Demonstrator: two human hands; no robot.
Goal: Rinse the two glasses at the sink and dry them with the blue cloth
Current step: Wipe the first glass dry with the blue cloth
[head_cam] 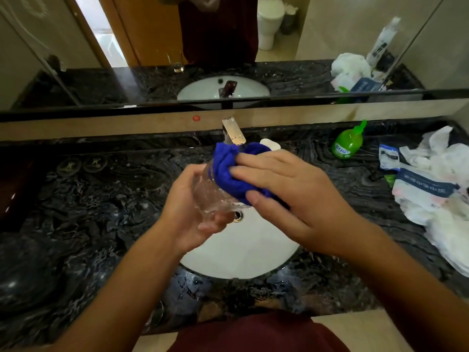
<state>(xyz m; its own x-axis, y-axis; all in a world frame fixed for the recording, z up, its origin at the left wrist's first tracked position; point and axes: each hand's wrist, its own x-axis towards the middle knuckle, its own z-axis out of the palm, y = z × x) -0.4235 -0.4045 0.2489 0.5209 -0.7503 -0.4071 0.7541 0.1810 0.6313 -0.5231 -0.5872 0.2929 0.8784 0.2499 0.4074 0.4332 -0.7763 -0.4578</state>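
Dark marble desk (101,199), white sink (243,252)
Left hand (187,212) grips glass (210,191); right hand (291,194) pinches blue cloth (228,174), seemingly pushed inside.

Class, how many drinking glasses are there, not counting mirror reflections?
2: one glass in the left hand above the sink; a second glass, faint, at the counter's front edge.

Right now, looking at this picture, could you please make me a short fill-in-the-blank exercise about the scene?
1. The left hand holds a clear ____.
2. The right hand presses a cloth of ____ colour against the glass.
3. Both hands work above the white ____.
4. The green bottle stands on the ____ side of the faucet.

Answers: glass; blue; sink; right
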